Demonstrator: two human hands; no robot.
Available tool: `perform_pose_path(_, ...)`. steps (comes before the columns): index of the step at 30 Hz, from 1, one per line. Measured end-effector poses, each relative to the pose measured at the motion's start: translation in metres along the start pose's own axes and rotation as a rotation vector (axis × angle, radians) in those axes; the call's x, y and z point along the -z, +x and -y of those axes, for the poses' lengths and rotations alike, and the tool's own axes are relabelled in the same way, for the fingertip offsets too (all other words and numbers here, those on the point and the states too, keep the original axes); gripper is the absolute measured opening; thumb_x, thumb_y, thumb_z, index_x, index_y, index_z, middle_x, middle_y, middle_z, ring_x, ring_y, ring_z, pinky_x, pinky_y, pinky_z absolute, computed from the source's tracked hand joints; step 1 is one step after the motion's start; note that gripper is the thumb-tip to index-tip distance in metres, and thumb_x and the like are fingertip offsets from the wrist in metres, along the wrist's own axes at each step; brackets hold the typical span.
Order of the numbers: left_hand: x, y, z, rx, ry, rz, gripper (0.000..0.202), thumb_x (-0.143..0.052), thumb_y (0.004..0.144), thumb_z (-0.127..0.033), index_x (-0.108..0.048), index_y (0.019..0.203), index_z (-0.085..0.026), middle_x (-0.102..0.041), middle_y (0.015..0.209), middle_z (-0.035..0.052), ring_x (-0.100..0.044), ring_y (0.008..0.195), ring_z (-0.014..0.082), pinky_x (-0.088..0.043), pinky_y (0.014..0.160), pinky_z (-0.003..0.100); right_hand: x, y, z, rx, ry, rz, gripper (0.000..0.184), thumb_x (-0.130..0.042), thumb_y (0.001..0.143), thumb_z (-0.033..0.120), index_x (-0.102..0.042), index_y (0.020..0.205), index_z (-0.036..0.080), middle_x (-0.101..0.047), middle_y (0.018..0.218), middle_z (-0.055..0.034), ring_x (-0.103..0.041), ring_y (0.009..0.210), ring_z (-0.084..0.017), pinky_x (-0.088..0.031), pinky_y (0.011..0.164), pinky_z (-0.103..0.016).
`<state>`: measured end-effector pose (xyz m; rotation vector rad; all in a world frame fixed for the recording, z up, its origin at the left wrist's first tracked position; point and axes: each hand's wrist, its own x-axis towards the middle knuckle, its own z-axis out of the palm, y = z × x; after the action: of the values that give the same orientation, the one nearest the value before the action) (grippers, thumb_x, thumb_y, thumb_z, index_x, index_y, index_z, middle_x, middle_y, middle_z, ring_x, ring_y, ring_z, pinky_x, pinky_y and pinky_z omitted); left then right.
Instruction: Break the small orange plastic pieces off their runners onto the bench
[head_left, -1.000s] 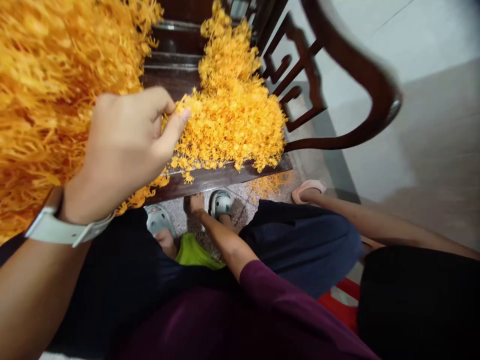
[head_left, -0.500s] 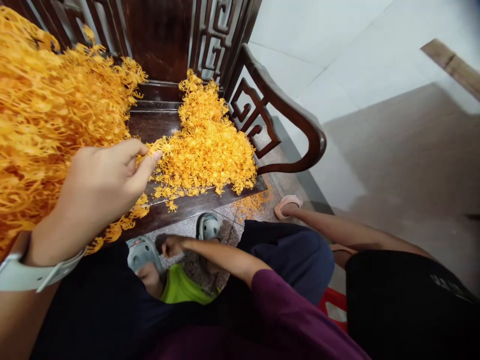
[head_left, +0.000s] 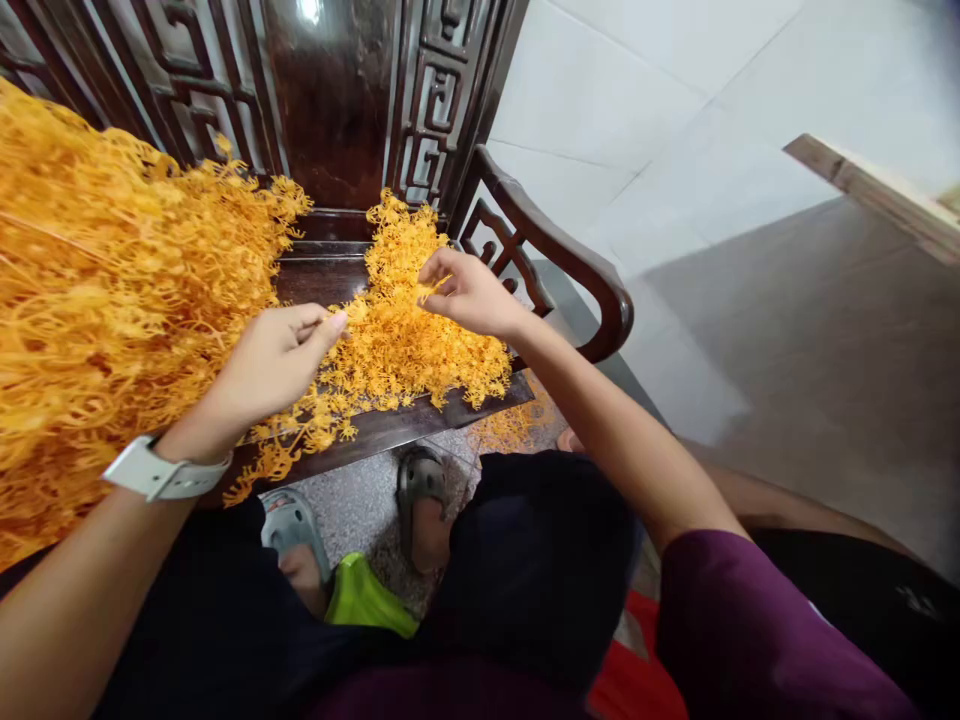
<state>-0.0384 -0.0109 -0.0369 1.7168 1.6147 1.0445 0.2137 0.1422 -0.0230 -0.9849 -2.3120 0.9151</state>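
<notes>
My left hand point(head_left: 274, 362), with a white watch on its wrist, is closed in a pinch on a thin orange plastic piece at the near edge of a small heap of orange plastic pieces point(head_left: 409, 330). My right hand point(head_left: 465, 290) hovers over the heap's top, its thumb and fingers pinched on another small orange piece. The heap lies on the seat of a dark wooden bench point(head_left: 390, 425). A much bigger mass of orange plastic strands point(head_left: 112, 300) fills the left side.
The bench has a carved back point(head_left: 330, 100) and a curved armrest point(head_left: 562, 260). My feet in grey sandals point(head_left: 416, 480) rest on the speckled floor beside a lime-green object point(head_left: 364, 595). Another person's leg point(head_left: 787, 505) shows at the right. A wooden board edge point(head_left: 870, 190) crosses the upper right.
My right hand has risen from down by my feet to the top of the small heap. The view has tilted upward. My left hand keeps its pinch.
</notes>
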Motion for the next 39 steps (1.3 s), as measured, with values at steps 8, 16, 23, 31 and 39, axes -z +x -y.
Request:
perform_pose_path(8, -0.027, 0.033, -0.003, -0.039, -0.097, -0.027, 0.036, -0.057, 0.103, -0.047, -0.066, 0.082, -0.018, -0.050, 0.060, -0.0028, -0.039, 0.053, 0.0129, -0.026, 0.052, 0.028, 0.002, -0.003, 0.005, 0.050, -0.072, -0.188, 0.016, -0.067, 0.097, 0.034, -0.065, 0.097, 0.018, -0.071, 0.106, -0.0108, -0.065, 0.098, -0.023, -0.052, 0.091, -0.042)
perform_pose_path(16, -0.047, 0.044, -0.007, -0.085, -0.158, -0.042, 0.026, -0.071, 0.098, -0.043, -0.078, 0.098, -0.017, -0.046, 0.060, -0.0056, -0.037, 0.055, 0.0115, -0.027, 0.053, 0.027, -0.044, -0.020, 0.022, -0.032, 0.734, -0.135, 0.041, -0.081, 0.089, 0.057, -0.065, 0.084, 0.020, -0.068, 0.072, 0.0015, -0.062, 0.062, -0.011, -0.052, 0.063, -0.027)
perform_pose_path(23, -0.041, 0.043, -0.010, -0.074, -0.065, 0.209, 0.036, -0.076, 0.094, -0.056, -0.079, 0.089, -0.021, -0.042, 0.054, -0.0068, -0.033, 0.050, 0.0112, -0.022, 0.049, 0.027, -0.036, -0.031, 0.004, -0.077, 0.753, -0.217, 0.045, -0.078, 0.091, 0.059, -0.061, 0.075, 0.020, -0.064, 0.064, 0.0024, -0.056, 0.057, -0.009, -0.047, 0.058, -0.026)
perform_pose_path(31, -0.035, 0.036, -0.026, -0.161, 0.022, 0.173, 0.040, -0.060, 0.104, -0.050, -0.061, 0.078, -0.020, -0.043, 0.059, -0.0058, -0.037, 0.054, 0.0118, -0.027, 0.054, 0.029, -0.025, -0.032, 0.007, -0.040, 0.712, -0.201, 0.048, -0.075, 0.093, 0.058, -0.058, 0.070, 0.020, -0.058, 0.061, 0.0030, -0.051, 0.055, -0.009, -0.043, 0.057, -0.027)
perform_pose_path(39, -0.036, 0.030, -0.040, -0.279, 0.251, 0.051, 0.031, -0.058, 0.103, -0.032, -0.051, 0.075, -0.021, -0.042, 0.055, -0.0055, -0.037, 0.050, 0.0128, -0.023, 0.058, 0.032, -0.044, -0.012, 0.014, -0.119, 0.751, -0.351, 0.043, -0.062, 0.101, 0.036, -0.046, 0.064, 0.022, -0.045, 0.053, 0.0063, -0.041, 0.048, -0.008, -0.034, 0.052, -0.025)
